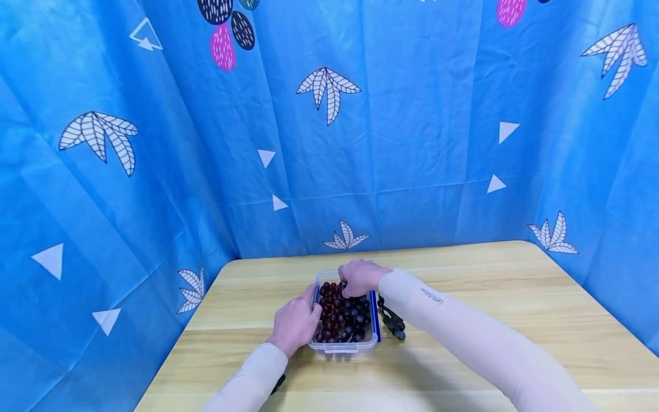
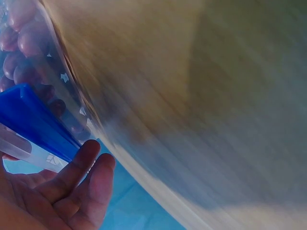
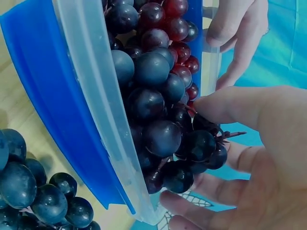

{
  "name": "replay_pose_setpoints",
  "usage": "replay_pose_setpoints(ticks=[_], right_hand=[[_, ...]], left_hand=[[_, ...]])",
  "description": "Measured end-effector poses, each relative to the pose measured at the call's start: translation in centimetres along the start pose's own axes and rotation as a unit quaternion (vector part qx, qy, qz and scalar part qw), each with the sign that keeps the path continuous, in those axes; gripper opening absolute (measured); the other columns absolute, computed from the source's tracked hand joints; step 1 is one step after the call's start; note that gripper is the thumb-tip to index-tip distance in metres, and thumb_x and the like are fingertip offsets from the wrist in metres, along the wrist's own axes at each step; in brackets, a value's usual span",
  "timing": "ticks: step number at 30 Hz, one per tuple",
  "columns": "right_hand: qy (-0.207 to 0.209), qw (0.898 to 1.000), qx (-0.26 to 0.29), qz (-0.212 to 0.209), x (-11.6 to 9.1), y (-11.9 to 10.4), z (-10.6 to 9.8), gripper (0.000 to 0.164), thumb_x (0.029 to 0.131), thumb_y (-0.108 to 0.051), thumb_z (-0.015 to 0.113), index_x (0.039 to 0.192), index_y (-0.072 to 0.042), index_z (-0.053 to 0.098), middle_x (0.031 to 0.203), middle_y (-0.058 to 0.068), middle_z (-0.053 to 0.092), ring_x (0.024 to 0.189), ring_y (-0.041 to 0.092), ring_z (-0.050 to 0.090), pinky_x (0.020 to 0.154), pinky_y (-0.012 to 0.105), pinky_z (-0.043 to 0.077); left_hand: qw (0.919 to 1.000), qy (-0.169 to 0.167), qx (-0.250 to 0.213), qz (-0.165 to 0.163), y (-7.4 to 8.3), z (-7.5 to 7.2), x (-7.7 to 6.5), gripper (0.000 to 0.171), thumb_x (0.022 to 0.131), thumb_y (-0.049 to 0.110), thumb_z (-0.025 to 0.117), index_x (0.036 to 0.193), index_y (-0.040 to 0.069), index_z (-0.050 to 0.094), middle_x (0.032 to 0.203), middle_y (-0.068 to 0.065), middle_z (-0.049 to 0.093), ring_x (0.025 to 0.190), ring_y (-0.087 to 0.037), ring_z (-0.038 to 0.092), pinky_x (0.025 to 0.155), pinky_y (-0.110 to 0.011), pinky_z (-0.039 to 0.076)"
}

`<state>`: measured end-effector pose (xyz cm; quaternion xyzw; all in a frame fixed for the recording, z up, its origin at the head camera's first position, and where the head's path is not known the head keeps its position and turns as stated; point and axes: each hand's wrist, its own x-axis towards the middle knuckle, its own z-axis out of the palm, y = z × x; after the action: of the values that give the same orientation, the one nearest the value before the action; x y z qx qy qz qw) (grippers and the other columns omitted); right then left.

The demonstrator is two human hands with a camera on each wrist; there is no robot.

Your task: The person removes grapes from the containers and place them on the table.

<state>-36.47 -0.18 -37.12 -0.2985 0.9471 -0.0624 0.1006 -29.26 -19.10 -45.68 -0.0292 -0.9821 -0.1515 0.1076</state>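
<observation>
A clear plastic container (image 1: 344, 347) with blue side latches stands on the table, filled with red grapes (image 1: 329, 312) on its left and dark grapes (image 1: 356, 316) on its right. My left hand (image 1: 296, 321) grips its left wall, thumb over the rim; in the left wrist view, fingertips (image 2: 88, 151) lie by the hanging blue latch (image 2: 36, 122). At the container's far end, my right hand (image 1: 360, 276) holds the end of a dark grape bunch (image 3: 199, 143) by its stem, thumb on one side and fingers on the other. Those grapes touch others inside.
Another dark grape bunch (image 1: 393, 325) lies on the table just right of the container, below my right forearm. The wooden table (image 1: 463, 355) has a rounded far corner. Blue patterned cloth (image 1: 412, 143) hangs behind it and on both sides.
</observation>
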Motion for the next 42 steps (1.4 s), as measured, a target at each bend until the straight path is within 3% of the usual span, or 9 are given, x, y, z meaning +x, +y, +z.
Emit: replay_pose_setpoints(ticks=[14, 20, 23, 26, 32, 36, 42], right_hand=[[0.048, 0.997, 0.05, -0.04, -0.7, 0.6, 0.3, 0.02, 0.086, -0.028, 0.076, 0.093, -0.017, 0.061, 0.083, -0.004, 0.059, 0.071, 0.013, 0.052, 0.07, 0.03, 0.048], [0.062, 0.995, 0.064, -0.045, -1.1, 0.8, 0.5, 0.034, 0.084, -0.029, 0.078, 0.11, -0.014, 0.062, 0.098, -0.001, 0.065, 0.079, 0.013, 0.056, 0.08, 0.033, 0.052], [0.056, 0.995, 0.074, -0.042, -1.2, 0.9, 0.6, 0.051, 0.085, -0.03, 0.077, 0.128, -0.01, 0.061, 0.117, 0.005, 0.067, 0.089, 0.015, 0.06, 0.092, 0.037, 0.053], [0.047, 0.996, 0.069, -0.04, -1.4, 0.9, 0.7, 0.056, 0.086, -0.032, 0.075, 0.136, -0.009, 0.06, 0.129, 0.009, 0.064, 0.101, 0.018, 0.062, 0.099, 0.039, 0.052], [0.023, 0.997, 0.063, -0.037, -1.7, 1.0, 1.1, 0.054, 0.086, -0.033, 0.075, 0.136, -0.017, 0.062, 0.123, 0.006, 0.061, 0.098, 0.017, 0.061, 0.092, 0.038, 0.054], [0.003, 0.998, 0.064, -0.031, -1.8, 1.0, 1.3, 0.061, 0.084, -0.029, 0.078, 0.141, -0.022, 0.057, 0.13, 0.008, 0.057, 0.103, 0.018, 0.06, 0.09, 0.038, 0.054], [-0.008, 0.996, 0.081, -0.04, -2.1, 1.0, 1.4, 0.062, 0.083, -0.017, 0.08, 0.14, -0.02, 0.056, 0.138, 0.006, 0.061, 0.103, 0.016, 0.061, 0.087, 0.034, 0.054]], left_hand=[[1.0, -0.002, 0.0, -0.002, 0.0, 0.0, 0.1, 0.055, 0.099, 0.033, 0.049, 0.151, 0.017, 0.045, 0.09, -0.01, 0.071, 0.075, -0.024, 0.066, 0.061, -0.042, 0.053], [1.0, -0.005, -0.006, -0.003, 0.1, -0.1, 0.0, 0.056, 0.099, 0.034, 0.048, 0.152, 0.015, 0.044, 0.092, -0.01, 0.072, 0.078, -0.024, 0.067, 0.062, -0.042, 0.053], [1.0, -0.005, -0.006, -0.004, 0.1, -0.1, 0.0, 0.056, 0.099, 0.034, 0.048, 0.152, 0.015, 0.044, 0.096, -0.012, 0.073, 0.082, -0.026, 0.068, 0.065, -0.044, 0.055], [1.0, -0.005, -0.004, -0.005, 0.1, -0.1, 0.0, 0.057, 0.1, 0.036, 0.048, 0.152, 0.015, 0.044, 0.102, -0.013, 0.074, 0.087, -0.029, 0.07, 0.068, -0.046, 0.056], [1.0, -0.001, -0.002, -0.007, 0.1, 0.0, -0.1, 0.057, 0.1, 0.036, 0.049, 0.153, 0.016, 0.043, 0.105, -0.015, 0.073, 0.09, -0.031, 0.07, 0.072, -0.048, 0.057], [1.0, 0.0, -0.004, -0.007, 0.2, 0.0, -0.1, 0.056, 0.1, 0.035, 0.049, 0.152, 0.016, 0.044, 0.104, -0.014, 0.074, 0.088, -0.03, 0.07, 0.072, -0.048, 0.057], [1.0, 0.001, -0.004, -0.006, 0.2, 0.0, -0.1, 0.056, 0.099, 0.035, 0.049, 0.152, 0.017, 0.044, 0.101, -0.014, 0.074, 0.087, -0.031, 0.07, 0.071, -0.047, 0.057]])
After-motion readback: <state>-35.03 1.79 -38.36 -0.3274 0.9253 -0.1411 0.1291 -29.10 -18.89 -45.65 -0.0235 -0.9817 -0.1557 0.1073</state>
